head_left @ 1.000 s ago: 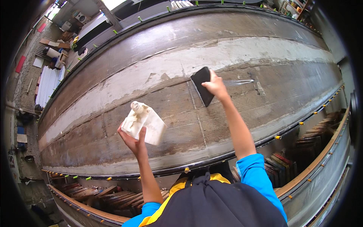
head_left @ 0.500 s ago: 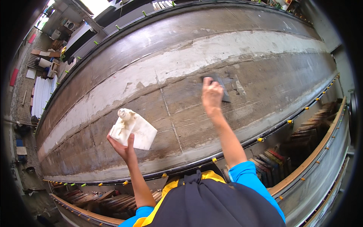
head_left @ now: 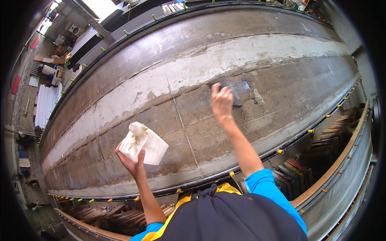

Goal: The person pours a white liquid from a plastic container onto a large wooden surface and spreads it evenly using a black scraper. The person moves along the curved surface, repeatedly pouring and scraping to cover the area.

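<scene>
My left hand [head_left: 136, 165] grips a white plastic piece [head_left: 154, 149] with a flat square face and a rounded, spout-like lump at its top. Cream-coloured streaks mark it, and it is held above the table's near left part. My right hand [head_left: 222, 103] is closed over a flat, dark grey spreader [head_left: 236, 95] pressed against the long table surface [head_left: 193, 120]. Just right of that blade lies a bluish wet-looking smear [head_left: 241, 86]. The spreader's far edge is partly hidden by my fingers.
A pale band [head_left: 132, 82] runs along the brown surface. Yellow clips [head_left: 280, 151] line its near edge, green ones [head_left: 154, 17] the far edge. Below the near edge, boards stand in a wooden rack [head_left: 293, 172]. White sheets [head_left: 47, 105] lie at far left.
My right hand and the spreader have shifted slightly left, showing more of the bluish smear. My left hand has tilted the white plastic piece a little. The view has moved slightly.
</scene>
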The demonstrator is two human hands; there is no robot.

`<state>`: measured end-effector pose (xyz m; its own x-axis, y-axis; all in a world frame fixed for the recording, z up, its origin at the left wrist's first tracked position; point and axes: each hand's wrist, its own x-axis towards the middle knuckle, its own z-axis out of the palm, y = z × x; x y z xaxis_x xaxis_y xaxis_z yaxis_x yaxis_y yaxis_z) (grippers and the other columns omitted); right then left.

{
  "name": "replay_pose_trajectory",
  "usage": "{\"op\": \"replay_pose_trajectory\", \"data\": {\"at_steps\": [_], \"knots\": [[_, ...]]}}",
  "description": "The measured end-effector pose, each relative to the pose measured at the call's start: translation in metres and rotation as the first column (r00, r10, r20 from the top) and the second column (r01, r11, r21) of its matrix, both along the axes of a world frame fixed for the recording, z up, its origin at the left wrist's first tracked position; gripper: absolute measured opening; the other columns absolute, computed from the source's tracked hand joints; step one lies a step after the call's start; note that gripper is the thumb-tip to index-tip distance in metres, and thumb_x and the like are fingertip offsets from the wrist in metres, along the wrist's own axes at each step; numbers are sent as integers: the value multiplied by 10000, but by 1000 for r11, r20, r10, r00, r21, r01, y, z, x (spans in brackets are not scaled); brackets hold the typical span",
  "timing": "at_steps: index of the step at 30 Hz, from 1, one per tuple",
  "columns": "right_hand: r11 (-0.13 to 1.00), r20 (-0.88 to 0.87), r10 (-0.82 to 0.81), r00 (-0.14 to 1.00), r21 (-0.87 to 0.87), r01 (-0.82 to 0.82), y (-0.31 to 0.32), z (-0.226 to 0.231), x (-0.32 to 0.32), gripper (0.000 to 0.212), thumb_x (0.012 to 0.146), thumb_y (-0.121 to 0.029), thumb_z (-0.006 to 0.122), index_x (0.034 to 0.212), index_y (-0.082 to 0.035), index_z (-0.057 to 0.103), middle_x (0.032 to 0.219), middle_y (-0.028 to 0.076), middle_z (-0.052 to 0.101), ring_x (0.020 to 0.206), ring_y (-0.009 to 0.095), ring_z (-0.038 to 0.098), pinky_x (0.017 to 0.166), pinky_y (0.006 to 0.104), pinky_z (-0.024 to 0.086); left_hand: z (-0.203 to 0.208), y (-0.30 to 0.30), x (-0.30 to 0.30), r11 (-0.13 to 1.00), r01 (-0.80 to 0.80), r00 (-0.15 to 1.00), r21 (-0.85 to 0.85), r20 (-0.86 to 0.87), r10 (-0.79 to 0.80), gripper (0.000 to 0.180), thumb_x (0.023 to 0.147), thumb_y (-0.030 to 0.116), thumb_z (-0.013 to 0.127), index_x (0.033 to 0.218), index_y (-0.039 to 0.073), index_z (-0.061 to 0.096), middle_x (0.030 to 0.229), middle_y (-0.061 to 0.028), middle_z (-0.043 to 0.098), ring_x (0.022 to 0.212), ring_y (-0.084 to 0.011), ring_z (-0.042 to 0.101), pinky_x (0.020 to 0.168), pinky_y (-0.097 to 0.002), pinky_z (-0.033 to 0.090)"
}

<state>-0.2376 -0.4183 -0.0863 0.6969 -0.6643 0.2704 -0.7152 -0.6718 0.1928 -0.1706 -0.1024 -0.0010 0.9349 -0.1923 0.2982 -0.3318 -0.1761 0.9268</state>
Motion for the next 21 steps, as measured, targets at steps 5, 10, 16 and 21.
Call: {"op": "replay_pose_trajectory", "data": {"at_steps": [5,10,16,21], "knots": [[937,149,142,979,299,-181,18,9,5,320,769,-52,547,1074,-13,462,827,170,621,761,241,632,615,316,520,6,12,20,997,78,997,-27,15,-78,686,632,172,770,1166,58,353,1108,-79,422,1065,-190,425,934,-315,325],[947,172,-190,967,290,134,-28,25,-12,265,796,-31,530,1058,-23,487,695,151,600,611,198,608,523,285,505,3,26,37,981,167,986,-99,-9,-169,702,624,182,785,1162,59,351,1097,-79,426,1059,-184,431,935,-315,334],[989,119,134,984,-72,-126,74,-27,33,350,744,-42,582,1090,-45,531,801,115,628,689,198,630,567,302,516,-8,47,56,955,240,965,-172,-61,-253,697,613,176,794,1145,55,361,1089,-77,431,1049,-180,442,931,-320,345],[844,274,217,937,429,-321,106,26,40,352,801,-80,591,1144,-30,526,844,137,653,567,182,616,489,276,539,-7,74,70,942,285,955,-177,-28,-294,698,613,183,795,1146,62,362,1092,-78,435,1053,-186,450,925,-326,361]]}}
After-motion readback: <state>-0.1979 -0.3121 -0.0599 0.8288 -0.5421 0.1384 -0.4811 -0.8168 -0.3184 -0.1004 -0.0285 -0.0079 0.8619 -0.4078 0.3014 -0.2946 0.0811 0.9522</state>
